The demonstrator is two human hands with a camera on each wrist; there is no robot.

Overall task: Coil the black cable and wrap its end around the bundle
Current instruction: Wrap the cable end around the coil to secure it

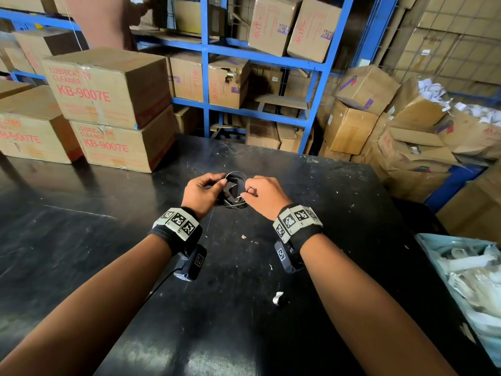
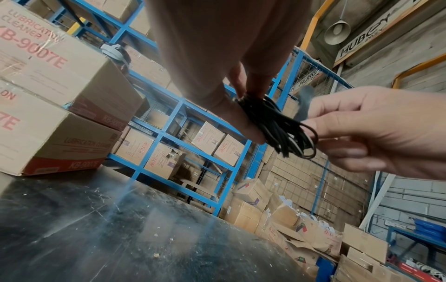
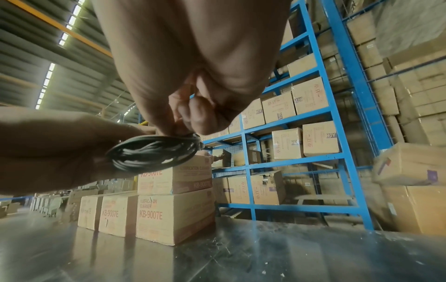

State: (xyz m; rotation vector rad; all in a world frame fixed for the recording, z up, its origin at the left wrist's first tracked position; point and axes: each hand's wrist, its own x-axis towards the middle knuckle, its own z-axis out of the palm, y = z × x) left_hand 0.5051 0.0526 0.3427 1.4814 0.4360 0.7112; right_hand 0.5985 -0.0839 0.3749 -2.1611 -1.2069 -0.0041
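- Left hand (image 1: pixel 200 192) pinches the left side of the black cable (image 1: pixel 235 190) between thumb and curled fingers; the left wrist view shows the strands gathered tight at that pinch.
- Cable, in the middle, is already wound into a small bundle of many loops, held in the air between the two hands, above the table (image 1: pixel 108 213) toward its far edge and not resting on it.
- The bundle's long axis runs roughly from one hand to the other, so each hand holds one end of the flattened coil.
- Right hand (image 1: pixel 264 195) pinches the right side, fingertips and thumb closed on a strand there; whether that strand is the free end cannot be told.
- Both hands are equally near, touching the bundle on opposite sides.
- Judged from this, coiling looks done and the wrap is next: it would have to run across the long axis, around the waist between the two pinches, with the left hand as anchor.
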